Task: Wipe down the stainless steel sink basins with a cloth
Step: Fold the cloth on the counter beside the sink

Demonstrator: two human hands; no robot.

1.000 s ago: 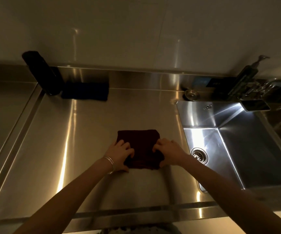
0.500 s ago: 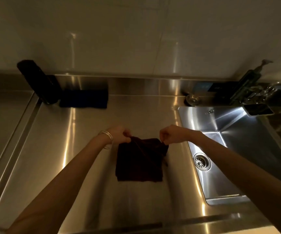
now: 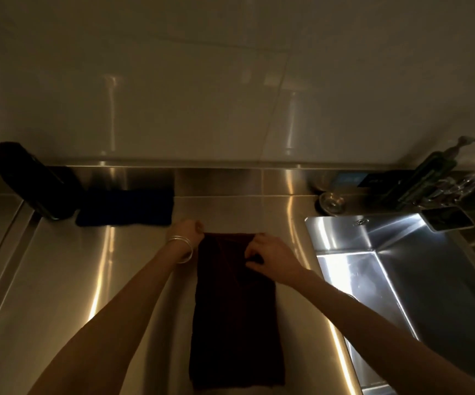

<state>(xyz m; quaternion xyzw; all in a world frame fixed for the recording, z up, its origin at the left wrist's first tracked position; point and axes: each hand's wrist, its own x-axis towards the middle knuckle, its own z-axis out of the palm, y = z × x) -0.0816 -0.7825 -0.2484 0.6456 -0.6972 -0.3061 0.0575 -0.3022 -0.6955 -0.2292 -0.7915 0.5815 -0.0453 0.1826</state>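
Cloth [image 3: 235, 309], dark red, lies over the steel counter [image 3: 88, 280] w/ long axis 12-6, its 12 o'clock edge pinched by 2 hands, left hand [image 3: 186, 230] at the corner, right hand [image 3: 267, 259] nearer the sink basin [image 3: 401, 280] at 3 o'clock.

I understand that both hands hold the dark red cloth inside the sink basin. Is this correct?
Not quite. The head view shows the left hand and the right hand holding the dark red cloth over the counter, to the left of the sink basin, not inside it.
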